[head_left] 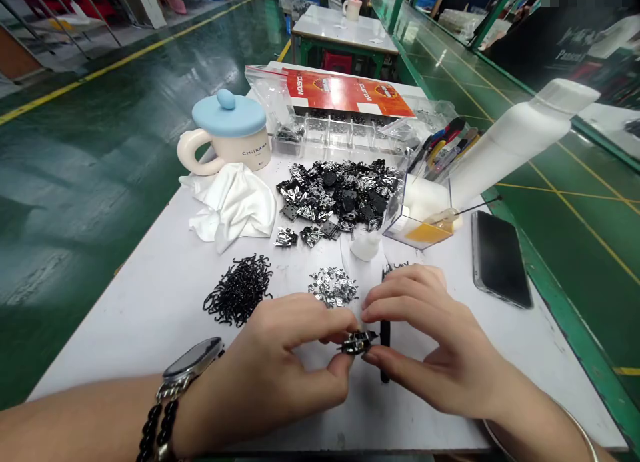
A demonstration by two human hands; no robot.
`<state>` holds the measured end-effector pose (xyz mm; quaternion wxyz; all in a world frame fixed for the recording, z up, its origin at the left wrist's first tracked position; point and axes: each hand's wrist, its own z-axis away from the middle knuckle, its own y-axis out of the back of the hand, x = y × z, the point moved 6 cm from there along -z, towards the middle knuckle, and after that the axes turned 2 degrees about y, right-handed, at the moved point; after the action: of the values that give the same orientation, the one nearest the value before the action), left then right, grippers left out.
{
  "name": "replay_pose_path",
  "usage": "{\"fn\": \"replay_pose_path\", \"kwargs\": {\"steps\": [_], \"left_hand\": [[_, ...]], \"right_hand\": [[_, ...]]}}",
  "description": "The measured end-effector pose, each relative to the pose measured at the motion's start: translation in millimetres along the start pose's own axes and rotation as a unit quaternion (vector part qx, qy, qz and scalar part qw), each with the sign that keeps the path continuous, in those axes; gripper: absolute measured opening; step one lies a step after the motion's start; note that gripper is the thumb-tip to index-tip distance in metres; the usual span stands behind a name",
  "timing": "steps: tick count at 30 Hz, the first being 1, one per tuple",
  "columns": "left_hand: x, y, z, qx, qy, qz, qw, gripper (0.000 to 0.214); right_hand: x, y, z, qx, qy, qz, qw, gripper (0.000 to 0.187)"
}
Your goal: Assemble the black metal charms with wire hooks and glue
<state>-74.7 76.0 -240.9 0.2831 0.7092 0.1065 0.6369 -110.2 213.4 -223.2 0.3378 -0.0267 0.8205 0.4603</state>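
Observation:
My left hand [290,355] pinches a small black part with shiny metal pieces [358,343] between thumb and fingertips, just above the table. Close on its right is my right hand [425,329], thumb tip at the part's edge and fingers curved apart from the thumb. A thin black stick-like tool [385,349] lies beyond the right fingers, its middle partly hidden. Past the hands lie a heap of small silver metal pieces [334,287] and a heap of black hook-shaped pieces [240,289]. A larger pile of similar black-and-metal parts [345,192] spreads farther back.
A lidded mug [240,142] and a white cloth [233,205] stand at the left. At the right are a clear box [420,215] with tools, a white bottle [520,142] and a phone [501,259]. A small white bottle [366,246] and a divided tray [340,135] stand behind.

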Motion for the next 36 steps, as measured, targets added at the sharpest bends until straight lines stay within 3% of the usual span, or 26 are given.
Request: {"fn": "replay_pose_path", "kwargs": {"steps": [5,13,15,21,36], "left_hand": [[14,0.3,8,0.02,-0.134,-0.116,0.984,0.021],[23,-0.3,13,-0.019,-0.206,-0.201,0.958,0.022],[25,1.0,13,-0.008,-0.214,-0.209,0.954,0.022],[30,6.7,15,0.096,-0.288,-0.154,0.94,0.025],[30,7.1,12,0.114,-0.284,-0.142,0.941,0.025]], "right_hand": [[-6,3,-2,0.007,0.038,-0.001,0.999,0.015],[-15,6,-1,0.017,0.11,0.045,0.993,0.018],[-16,6,2,0.015,0.121,0.057,0.991,0.021],[-19,7,6,0.055,0.118,0.093,0.987,0.012],[-16,4,6,0.056,0.113,0.104,0.987,0.015]]}}
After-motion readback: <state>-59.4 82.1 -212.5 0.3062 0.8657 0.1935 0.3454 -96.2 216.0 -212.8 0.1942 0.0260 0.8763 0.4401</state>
